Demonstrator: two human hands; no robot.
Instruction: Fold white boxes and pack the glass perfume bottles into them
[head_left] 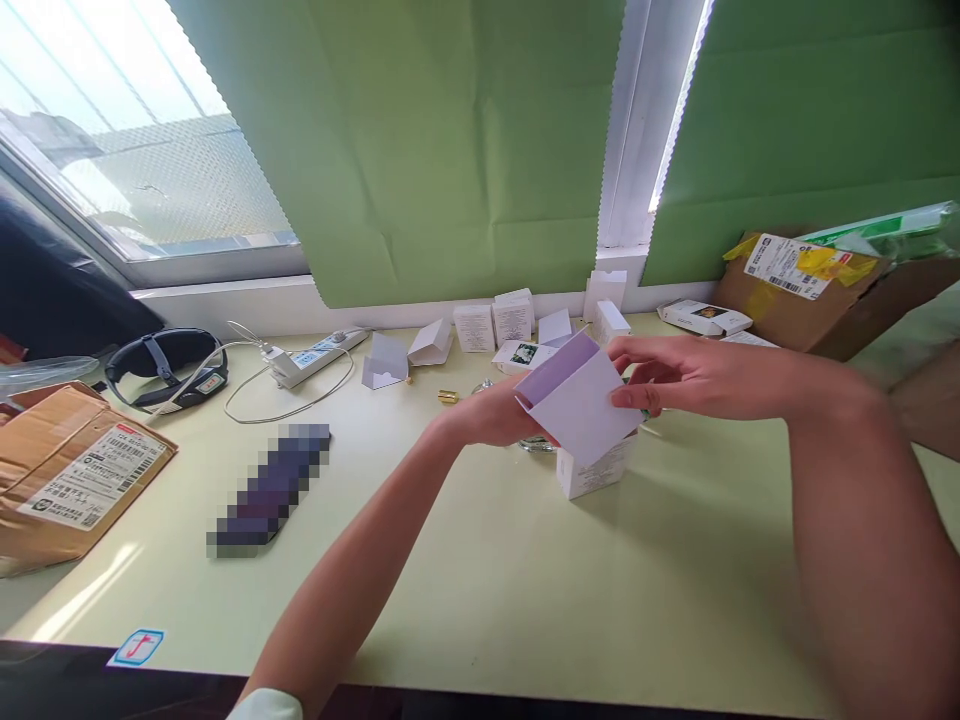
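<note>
A small white cardboard box (581, 400), tilted with a flap standing out at its upper left, is between my hands above the table. My left hand (495, 413) holds it from the left, most of its fingers hidden behind the card. My right hand (671, 375) grips its right edge, thumb on the near face and fingers curled. Something small and green shows by the right fingertips, too little to name. Just below stands another white box (596, 475), partly covered. A clear shiny item (536, 444) lies beside it, and a small gold-coloured piece (448, 397) is farther left.
Several white boxes (474, 328) stand along the back by the window sill. A power strip (322, 357) with a cable, a black headset (169, 370) and a brown carton (75, 480) are left. Another carton (802, 300) stands back right. A pixelated dark object (274, 490) lies centre-left.
</note>
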